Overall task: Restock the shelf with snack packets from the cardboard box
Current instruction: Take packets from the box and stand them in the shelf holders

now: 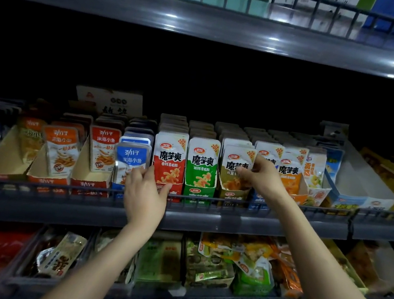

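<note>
The middle shelf (207, 218) holds rows of snack packets standing in open display boxes. My left hand (144, 192) grips the lower right edge of a blue fish-snack packet (131, 159) at the front of its row. My right hand (259, 176) pinches an olive-brown konjac packet (236, 163) at the front of its display box (232, 192). Red (169, 161) and green (202, 164) konjac packets stand between the two hands. The cardboard box is not in view.
A low wire rail (209, 201) runs along the shelf front. Orange fish-snack boxes (60, 153) stand to the left, an empty white box (360, 190) to the right. A shelf above (205, 20) overhangs. The lower shelf (199, 294) holds mixed packets.
</note>
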`<state>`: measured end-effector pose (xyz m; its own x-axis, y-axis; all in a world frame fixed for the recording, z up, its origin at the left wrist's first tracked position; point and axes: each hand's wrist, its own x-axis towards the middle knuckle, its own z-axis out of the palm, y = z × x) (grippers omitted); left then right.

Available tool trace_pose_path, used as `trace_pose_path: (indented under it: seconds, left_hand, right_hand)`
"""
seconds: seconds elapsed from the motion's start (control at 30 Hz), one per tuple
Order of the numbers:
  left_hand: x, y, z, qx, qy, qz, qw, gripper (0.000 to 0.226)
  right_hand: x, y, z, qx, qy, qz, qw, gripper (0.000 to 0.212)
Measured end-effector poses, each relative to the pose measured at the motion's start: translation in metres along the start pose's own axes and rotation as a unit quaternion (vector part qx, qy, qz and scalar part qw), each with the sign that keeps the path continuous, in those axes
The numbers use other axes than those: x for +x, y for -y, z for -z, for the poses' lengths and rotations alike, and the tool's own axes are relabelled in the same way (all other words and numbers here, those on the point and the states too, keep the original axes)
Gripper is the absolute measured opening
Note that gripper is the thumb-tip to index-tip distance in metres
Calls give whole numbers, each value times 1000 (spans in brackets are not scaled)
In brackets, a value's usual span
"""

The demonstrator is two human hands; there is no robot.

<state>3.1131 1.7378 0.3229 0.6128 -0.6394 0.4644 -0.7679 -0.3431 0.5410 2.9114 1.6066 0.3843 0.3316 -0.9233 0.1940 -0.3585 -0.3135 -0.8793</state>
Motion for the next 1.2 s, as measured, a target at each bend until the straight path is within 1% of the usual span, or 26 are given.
trace_pose_path:
  seconds: [0.07, 0.17, 0.23, 0.3, 0.47, 0.6, 0.73, 0.83, 0.9, 1.0, 1.1, 1.2]
  left_hand:
    - [0, 0, 0, -2, 1, 6, 1000, 59]
    - [0, 0, 1, -3, 2, 9, 1000, 58]
    - [0, 0, 1, -2, 2, 6, 1000, 59]
    - [0, 0, 1, -3, 2, 3, 1000, 59]
    - [1, 1, 3, -5, 6, 1, 1000, 59]
    - [2, 2, 7, 0, 18, -3, 1000, 57]
    - [-12, 5, 19, -16, 14, -15, 1000, 49]
    - [-45, 20, 33, -31, 11, -23, 999, 41]
    - [-76, 43, 39, -29, 29, -26, 999, 35]
    - [-126, 92, 38, -3, 53, -29, 998, 24]
    - [-175, 141, 40, 31, 95, 23, 995, 20]
    - [-219, 184, 42, 66, 125, 62, 988, 18]
  right_hand:
    - [3, -1, -7, -52, -48, 6, 997, 38]
    - [2, -8, -18, -142, -155, 29, 977, 49]
    - [1, -15, -22, -182, -185, 45, 965, 53]
    - [0, -17, -23, -177, -188, 43, 965, 56]
    - [-11, -17, -21, -89, -190, 45, 977, 58]
    - [-30, -18, -14, -60, -202, 31, 977, 49]
    - [-65, -16, -9, -48, -207, 30, 977, 31]
    - [-103, -23, -17, -14, -169, 23, 985, 11]
    - [-132, -33, -28, 20, -113, 7, 993, 3]
    - [-174, -53, -53, 22, -23, -20, 999, 9]
    - [-210, -82, -85, 12, 46, -65, 997, 6]
    - [-240, -110, -119, -13, 102, -87, 991, 3]
